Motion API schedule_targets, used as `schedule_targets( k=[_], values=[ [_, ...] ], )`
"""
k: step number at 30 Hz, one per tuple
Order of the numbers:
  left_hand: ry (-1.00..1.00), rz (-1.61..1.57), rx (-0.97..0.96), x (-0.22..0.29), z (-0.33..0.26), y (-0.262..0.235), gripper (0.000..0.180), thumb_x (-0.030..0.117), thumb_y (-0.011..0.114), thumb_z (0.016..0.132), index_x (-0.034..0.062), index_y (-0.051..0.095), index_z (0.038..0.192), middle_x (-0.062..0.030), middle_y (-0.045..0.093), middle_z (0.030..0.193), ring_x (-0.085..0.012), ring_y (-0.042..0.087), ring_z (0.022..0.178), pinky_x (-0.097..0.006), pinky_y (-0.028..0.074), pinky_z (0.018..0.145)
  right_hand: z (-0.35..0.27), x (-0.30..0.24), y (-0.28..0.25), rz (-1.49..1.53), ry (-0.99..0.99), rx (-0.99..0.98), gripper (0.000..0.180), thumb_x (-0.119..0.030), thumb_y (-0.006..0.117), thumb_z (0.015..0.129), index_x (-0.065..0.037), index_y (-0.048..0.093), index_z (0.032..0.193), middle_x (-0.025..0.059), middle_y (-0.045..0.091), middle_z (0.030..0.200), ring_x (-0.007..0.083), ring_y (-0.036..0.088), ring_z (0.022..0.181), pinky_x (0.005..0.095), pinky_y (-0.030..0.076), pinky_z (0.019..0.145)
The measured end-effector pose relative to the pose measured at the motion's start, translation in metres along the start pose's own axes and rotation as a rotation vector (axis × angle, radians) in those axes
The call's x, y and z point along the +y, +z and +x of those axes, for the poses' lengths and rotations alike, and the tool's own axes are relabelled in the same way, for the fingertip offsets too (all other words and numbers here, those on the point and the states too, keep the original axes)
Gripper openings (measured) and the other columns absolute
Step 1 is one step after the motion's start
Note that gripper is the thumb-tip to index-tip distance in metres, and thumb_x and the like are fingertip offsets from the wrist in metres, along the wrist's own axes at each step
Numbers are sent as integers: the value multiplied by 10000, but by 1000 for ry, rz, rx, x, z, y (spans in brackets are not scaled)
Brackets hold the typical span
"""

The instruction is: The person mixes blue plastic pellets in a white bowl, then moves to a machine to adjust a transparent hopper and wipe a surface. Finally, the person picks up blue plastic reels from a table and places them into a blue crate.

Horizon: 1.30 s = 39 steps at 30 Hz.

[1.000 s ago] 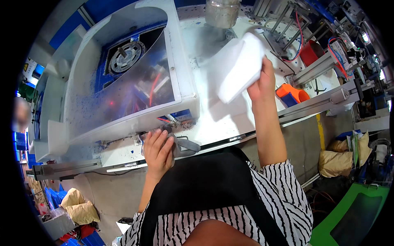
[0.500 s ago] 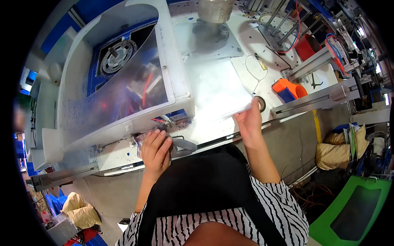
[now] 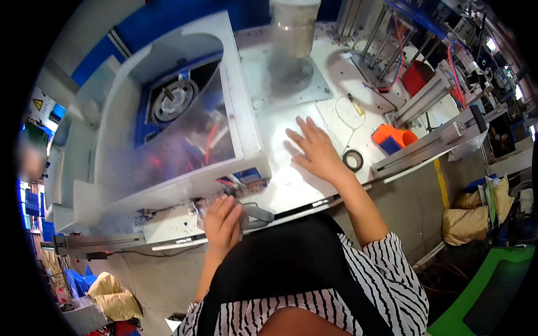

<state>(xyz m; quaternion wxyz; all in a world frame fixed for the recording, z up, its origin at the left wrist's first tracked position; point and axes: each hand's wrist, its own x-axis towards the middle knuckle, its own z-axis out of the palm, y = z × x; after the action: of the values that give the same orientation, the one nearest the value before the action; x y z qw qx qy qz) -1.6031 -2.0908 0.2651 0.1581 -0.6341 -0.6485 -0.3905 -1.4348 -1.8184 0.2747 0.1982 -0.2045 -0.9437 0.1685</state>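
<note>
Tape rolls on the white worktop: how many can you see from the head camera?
1. A small dark tape roll lies on the white worktop, just right of the right hand, near the orange part. Others may be hidden behind the machine housing.

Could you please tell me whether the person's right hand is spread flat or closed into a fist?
Spread flat: the right hand lies palm down on the white worktable, its fingers splayed apart, holding nothing.

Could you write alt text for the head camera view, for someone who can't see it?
A person's right hand lies flat, fingers spread, on a white worktable, while the left hand grips a grey lever beside a white machine housing.
</note>
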Motion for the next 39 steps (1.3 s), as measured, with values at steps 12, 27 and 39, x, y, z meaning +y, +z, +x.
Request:
schedule_targets(
  k=[12, 27, 39],
  values=[
    [-126, -11, 58, 9, -8, 0, 366, -80, 602, 717, 46, 670, 1054, -150, 633, 1160, -364, 603, 1084, -437, 477, 925, 19, 40, 49, -136, -81, 228, 94, -157, 643, 824, -105, 677, 895, 67, 675, 929, 308, 646, 893, 393, 519, 779],
    [17, -23, -43, 1, -1, -8, 389, -55, 624, 689, 39, 655, 1066, -155, 636, 1135, -356, 616, 1048, -418, 500, 889, -44, 0, -36, 13, 185, 303, 243, -229, 699, 816, -92, 695, 1017, 123, 655, 1167, 296, 593, 1136, 399, 451, 957],
    [244, -21, 91, 9, 66, -11, 319, -40, 634, 751, 30, 644, 1062, -169, 649, 1114, -355, 636, 1011, -421, 524, 853, 13, 116, -40, -438, 647, 350, 216, -140, 596, 864, -51, 660, 1050, 167, 658, 1020, 342, 617, 976, 423, 497, 835]
  ],
)
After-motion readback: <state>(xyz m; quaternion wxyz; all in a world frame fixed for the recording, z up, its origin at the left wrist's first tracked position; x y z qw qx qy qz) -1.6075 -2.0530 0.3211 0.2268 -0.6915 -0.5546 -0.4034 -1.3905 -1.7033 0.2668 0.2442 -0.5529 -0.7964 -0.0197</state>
